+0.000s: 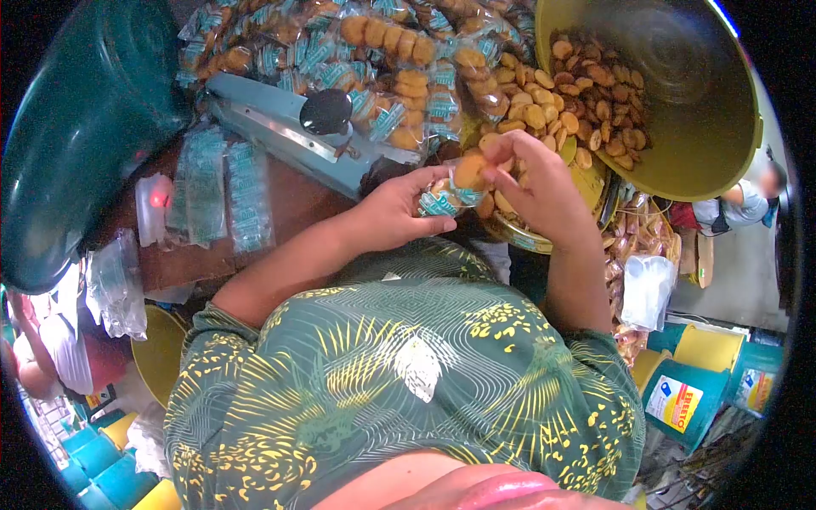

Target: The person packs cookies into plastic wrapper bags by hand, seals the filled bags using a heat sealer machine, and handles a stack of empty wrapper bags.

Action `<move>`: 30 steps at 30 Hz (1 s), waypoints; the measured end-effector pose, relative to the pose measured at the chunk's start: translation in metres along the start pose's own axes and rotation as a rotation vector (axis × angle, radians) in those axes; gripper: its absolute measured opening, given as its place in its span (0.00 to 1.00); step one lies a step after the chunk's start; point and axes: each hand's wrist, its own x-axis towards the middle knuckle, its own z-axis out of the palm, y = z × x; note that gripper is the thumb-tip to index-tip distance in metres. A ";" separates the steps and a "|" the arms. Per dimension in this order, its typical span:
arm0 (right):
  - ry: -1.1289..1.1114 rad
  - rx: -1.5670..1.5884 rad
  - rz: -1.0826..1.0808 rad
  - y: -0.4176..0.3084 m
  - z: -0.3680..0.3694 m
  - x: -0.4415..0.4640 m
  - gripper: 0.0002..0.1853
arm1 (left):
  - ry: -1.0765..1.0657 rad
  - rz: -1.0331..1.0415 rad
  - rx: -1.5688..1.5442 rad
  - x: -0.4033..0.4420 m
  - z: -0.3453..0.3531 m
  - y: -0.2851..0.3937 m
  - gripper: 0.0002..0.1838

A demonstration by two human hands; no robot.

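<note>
Left fingers grip the printed packet, right fingers pinch a biscuit at its end, loose biscuits just beyond them; biscuit could crack if squeezed hard, or snag and drop if the limp packet folds.

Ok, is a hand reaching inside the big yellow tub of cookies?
No, the left hand holds a small bag and the right hand is beside it at a cookie, both outside the tub.
</note>
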 end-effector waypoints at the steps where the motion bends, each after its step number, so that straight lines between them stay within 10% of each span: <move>1: 0.022 -0.046 -0.014 0.000 0.000 0.001 0.11 | 0.009 -0.022 0.059 -0.001 0.000 0.003 0.36; 15: 0.002 -0.042 -0.122 -0.003 0.008 0.002 0.09 | 0.073 0.070 0.365 -0.010 -0.003 0.006 0.32; 30: 0.121 0.149 -0.255 0.008 0.030 -0.001 0.10 | -0.081 -0.214 -0.240 -0.010 -0.004 0.011 0.36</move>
